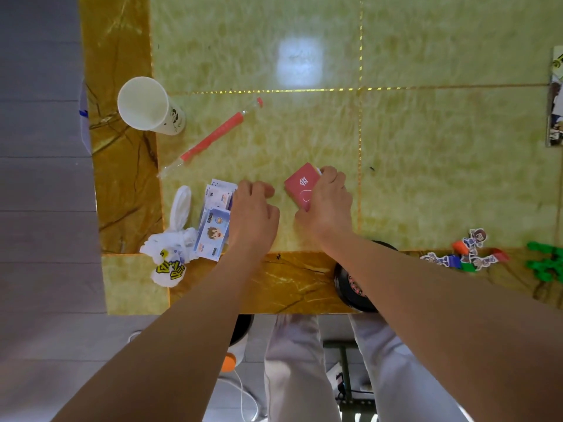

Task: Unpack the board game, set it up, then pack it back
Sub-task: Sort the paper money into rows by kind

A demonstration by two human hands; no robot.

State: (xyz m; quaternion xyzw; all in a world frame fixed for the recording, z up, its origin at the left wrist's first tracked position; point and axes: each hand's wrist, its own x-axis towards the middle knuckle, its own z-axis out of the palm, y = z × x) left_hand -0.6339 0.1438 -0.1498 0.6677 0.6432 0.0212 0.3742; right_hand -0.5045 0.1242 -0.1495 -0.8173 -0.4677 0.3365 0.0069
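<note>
Your right hand (329,202) covers part of the red deck (300,185); left hand (253,208) overlaps banknotes (213,229); green pieces (545,263) cut off at right edge.

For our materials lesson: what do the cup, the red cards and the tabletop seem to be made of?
The cup looks like paper: matte white, printed figure. The red cards are likely coated card: thin, smooth, stacked. The tabletop seems glossy stone or stone-look tile: veined, mirroring a lamp.

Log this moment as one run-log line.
right hand: grips red rectangular card deck | left hand: at paper banknote stack, grip unclear
</note>
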